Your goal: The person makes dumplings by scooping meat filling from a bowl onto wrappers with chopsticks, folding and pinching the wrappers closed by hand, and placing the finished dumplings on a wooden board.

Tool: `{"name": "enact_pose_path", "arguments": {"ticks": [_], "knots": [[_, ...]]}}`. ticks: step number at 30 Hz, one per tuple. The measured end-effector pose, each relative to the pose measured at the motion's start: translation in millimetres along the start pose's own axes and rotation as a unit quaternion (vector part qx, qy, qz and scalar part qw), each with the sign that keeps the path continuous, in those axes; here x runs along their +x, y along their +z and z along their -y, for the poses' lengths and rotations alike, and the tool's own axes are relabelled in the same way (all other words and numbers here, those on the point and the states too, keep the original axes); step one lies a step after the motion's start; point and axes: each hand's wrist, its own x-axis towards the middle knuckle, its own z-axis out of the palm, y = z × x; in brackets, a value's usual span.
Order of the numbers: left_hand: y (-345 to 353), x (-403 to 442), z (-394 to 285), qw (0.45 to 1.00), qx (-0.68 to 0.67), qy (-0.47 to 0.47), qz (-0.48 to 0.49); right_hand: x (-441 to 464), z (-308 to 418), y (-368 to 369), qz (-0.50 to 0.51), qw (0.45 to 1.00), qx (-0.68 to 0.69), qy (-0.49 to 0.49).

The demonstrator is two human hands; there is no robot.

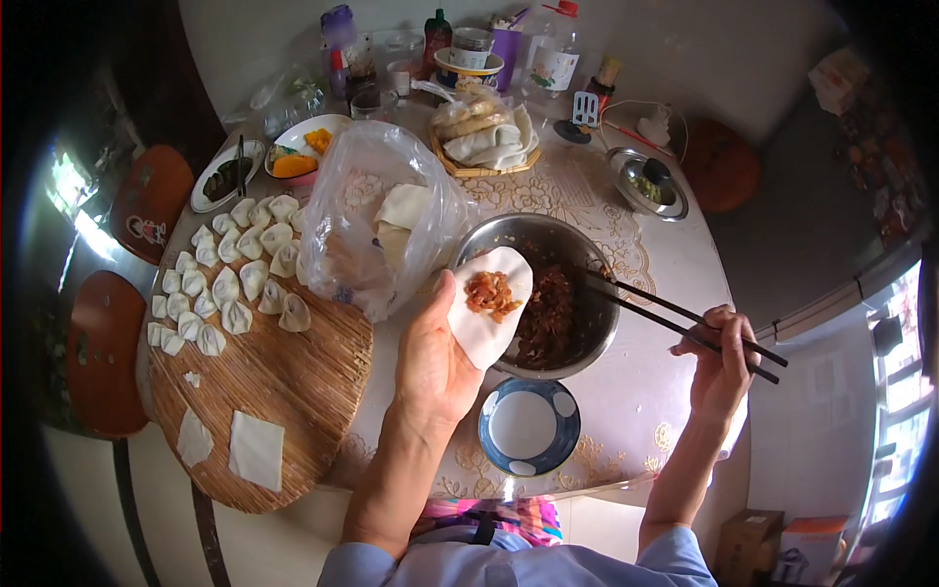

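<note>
A dumpling wrapper (479, 338) lies across the fingers of my left hand (430, 362), with a small heap of reddish meat filling (492, 295) on it. My right hand (722, 357) grips a pair of black chopsticks (685, 323), whose tips reach over the steel bowl (460, 245). More dark meat filling (548, 313) sits inside that bowl, partly hidden behind the wrapper. Just below stands a blue-rimmed bowl (494, 455) with a white inside. Several folded dumplings (225, 284) are lined up on the round wooden board (313, 391), along with loose wrapper pieces (256, 450).
A clear plastic bag (342, 245) holding wrappers stands between board and steel bowl. Behind are a basket (469, 170) of wrappers, a bowl of orange food (293, 168), a dish with a spoon (641, 196) and a large bottle (553, 59). Chairs (103, 352) flank the table.
</note>
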Motion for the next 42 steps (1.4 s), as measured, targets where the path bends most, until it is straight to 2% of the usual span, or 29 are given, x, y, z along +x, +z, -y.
{"name": "enact_pose_path", "arguments": {"ticks": [4,9,13,16,23,29,33,36,37,40,42], "knots": [[3.7,-1.1,0.3,1.0,0.0,-0.016,0.002,-2.0,0.6,3.7,0.084,0.988,0.127,0.003],[3.9,-1.3,0.1,1.0,-0.006,-0.021,0.016,-5.9,-12.4,9.1,0.127,0.984,0.117,0.036],[4.2,-0.9,-0.3,0.999,-0.016,-0.028,0.035,-4.7,-22.1,12.5,0.113,0.976,0.166,0.079],[4.5,-0.6,-0.3,0.998,-0.029,-0.026,0.041,-5.4,-28.4,17.0,0.105,0.979,0.153,0.079],[4.5,-0.5,0.0,0.997,-0.071,-0.011,0.036,-7.8,-41.3,17.9,0.117,0.98,0.16,0.028],[4.0,0.9,-3.1,0.995,-0.08,-0.001,0.057,-0.8,-36.8,10.2,0.047,0.99,0.13,0.01],[-2.6,0.6,-5.5,0.998,-0.06,0.011,0.03,11.6,-19.0,7.6,0.011,0.981,0.195,0.004],[-3.7,1.3,-5.7,0.999,-0.04,0.014,0.013,15.4,-15.4,6.6,0.071,0.99,-0.068,0.099],[-3.1,0.4,-6.0,1.0,-0.027,0.012,0.009,13.8,-14.3,13.3,0.019,0.995,-0.052,0.085],[-0.6,-0.9,-5.9,1.0,-0.007,0.0,-0.01,20.7,-2.1,12.6,0.015,1.0,0.004,0.021],[2.4,-1.6,-4.7,1.0,0.0,-0.009,-0.009,26.2,-3.2,10.6,0.068,0.995,0.07,0.014]]}}
